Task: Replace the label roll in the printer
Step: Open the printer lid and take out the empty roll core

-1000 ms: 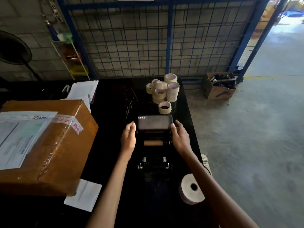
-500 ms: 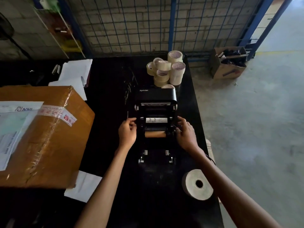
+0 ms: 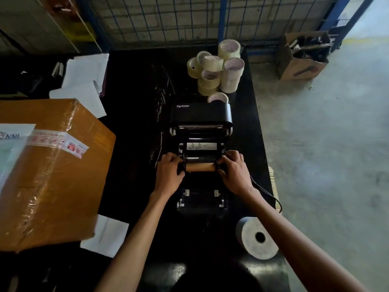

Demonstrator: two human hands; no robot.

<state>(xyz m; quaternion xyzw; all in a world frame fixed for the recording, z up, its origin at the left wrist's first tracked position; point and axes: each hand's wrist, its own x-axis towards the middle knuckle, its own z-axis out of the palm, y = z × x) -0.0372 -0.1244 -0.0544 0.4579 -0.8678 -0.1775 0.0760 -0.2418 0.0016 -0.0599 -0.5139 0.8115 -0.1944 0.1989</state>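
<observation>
A black label printer (image 3: 200,114) stands on the black table (image 3: 134,114) with its lid swung open toward the far side. In its bay lies a bare brown cardboard core (image 3: 200,167), held crosswise between black end holders. My left hand (image 3: 170,173) grips the left holder and my right hand (image 3: 232,171) grips the right one. A full white label roll (image 3: 257,238) lies on its side near the table's right front edge, apart from both hands.
A large taped cardboard box (image 3: 52,169) fills the left side. Several tape rolls (image 3: 216,68) are stacked behind the printer. Loose papers (image 3: 84,81) lie at the back left. A blue wire fence (image 3: 189,17) backs the table; a carton (image 3: 301,57) sits on the floor.
The lid went from being lifted to fully open. Both hands dropped from the lid's sides into the bay and closed on the holders at the core's ends. The view tilted down.
</observation>
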